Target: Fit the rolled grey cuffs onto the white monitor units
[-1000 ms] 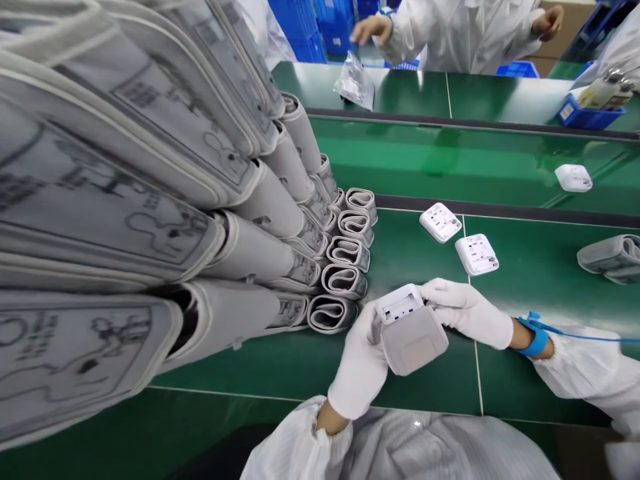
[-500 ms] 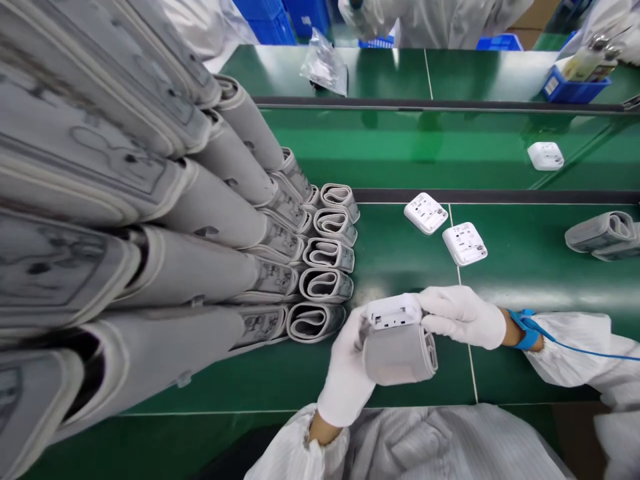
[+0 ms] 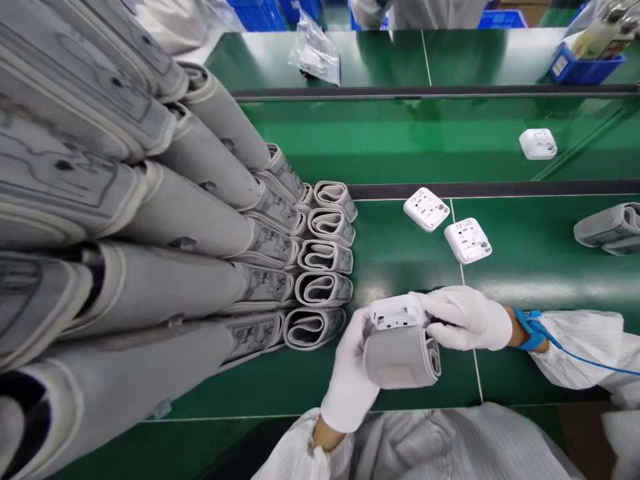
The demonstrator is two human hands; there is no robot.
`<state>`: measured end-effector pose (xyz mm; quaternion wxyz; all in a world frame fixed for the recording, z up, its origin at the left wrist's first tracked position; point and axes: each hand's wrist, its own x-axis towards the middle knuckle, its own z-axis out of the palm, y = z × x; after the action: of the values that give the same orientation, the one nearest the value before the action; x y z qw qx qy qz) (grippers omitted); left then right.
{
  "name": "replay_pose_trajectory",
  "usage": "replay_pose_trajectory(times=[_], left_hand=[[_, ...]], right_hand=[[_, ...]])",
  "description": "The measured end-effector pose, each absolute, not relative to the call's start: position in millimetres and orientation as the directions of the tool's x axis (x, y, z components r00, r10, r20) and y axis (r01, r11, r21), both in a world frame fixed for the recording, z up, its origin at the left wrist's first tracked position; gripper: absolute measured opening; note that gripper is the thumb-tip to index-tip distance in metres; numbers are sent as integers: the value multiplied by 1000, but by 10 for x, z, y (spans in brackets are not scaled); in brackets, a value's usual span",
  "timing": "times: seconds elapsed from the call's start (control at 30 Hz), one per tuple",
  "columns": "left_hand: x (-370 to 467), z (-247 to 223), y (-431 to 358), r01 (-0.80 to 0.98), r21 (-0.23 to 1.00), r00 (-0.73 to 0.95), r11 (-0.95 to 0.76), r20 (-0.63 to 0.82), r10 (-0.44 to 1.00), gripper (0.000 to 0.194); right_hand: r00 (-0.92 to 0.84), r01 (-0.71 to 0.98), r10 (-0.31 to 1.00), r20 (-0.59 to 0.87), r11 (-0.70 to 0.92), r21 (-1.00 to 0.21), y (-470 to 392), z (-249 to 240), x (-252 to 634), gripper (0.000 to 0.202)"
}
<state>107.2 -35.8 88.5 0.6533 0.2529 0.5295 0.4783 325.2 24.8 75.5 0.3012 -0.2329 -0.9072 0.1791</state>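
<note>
In white gloves, both my hands hold a rolled grey blood pressure cuff (image 3: 400,357) with a white plastic monitor unit (image 3: 397,312) along its far edge. My left hand (image 3: 351,373) is closed round the left side of the cuff and unit. From the right, the fingers of my right hand (image 3: 463,319) grip the unit's right end, just above the cuff's coiled edge. A small slotted recess shows on the unit's near face. Whether unit and cuff are joined cannot be seen. Two more white units (image 3: 427,209) (image 3: 469,241) lie on the green table beyond my hands.
Rolled grey cuffs (image 3: 175,280) are stacked high on the left, close to my left hand. More rolled cuffs (image 3: 610,227) lie at the right. Past a dark rail, another white unit (image 3: 539,143) rests on a green strip. A plastic bag (image 3: 316,50) and blue bin (image 3: 583,67) stand farther back.
The view has shifted slightly. My hands keep the same hold on the cuff and unit. On the green strip, the far white unit has moved a little left.
</note>
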Motion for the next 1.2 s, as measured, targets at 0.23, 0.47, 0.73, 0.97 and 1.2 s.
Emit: replay_pose_trajectory(times=[0.23, 0.47, 0.73, 0.97, 1.2], left_hand=[[1081, 912, -346, -358, 820, -21, 446, -485, 874, 34], [997, 799, -412, -215, 864, 16, 456, -464, 886, 31], [916, 846, -368, 88, 910, 100, 404, -412, 906, 28], [844, 817, -385, 341, 931, 265, 129, -227, 937, 35], [958, 881, -269, 273, 953, 303, 129, -213, 929, 16]], right_hand=[[-671, 335, 560, 487, 814, -474, 201, 578, 3277, 55], [-651, 180, 667, 361, 598, -781, 252, 625, 3300, 30], [-759, 109, 650, 30, 173, -979, 292, 860, 3307, 30], [-742, 393, 669, -46, 379, -838, 128, 710, 3148, 31], [-704, 392, 700, 122, 526, -755, 41, 675, 3178, 25]])
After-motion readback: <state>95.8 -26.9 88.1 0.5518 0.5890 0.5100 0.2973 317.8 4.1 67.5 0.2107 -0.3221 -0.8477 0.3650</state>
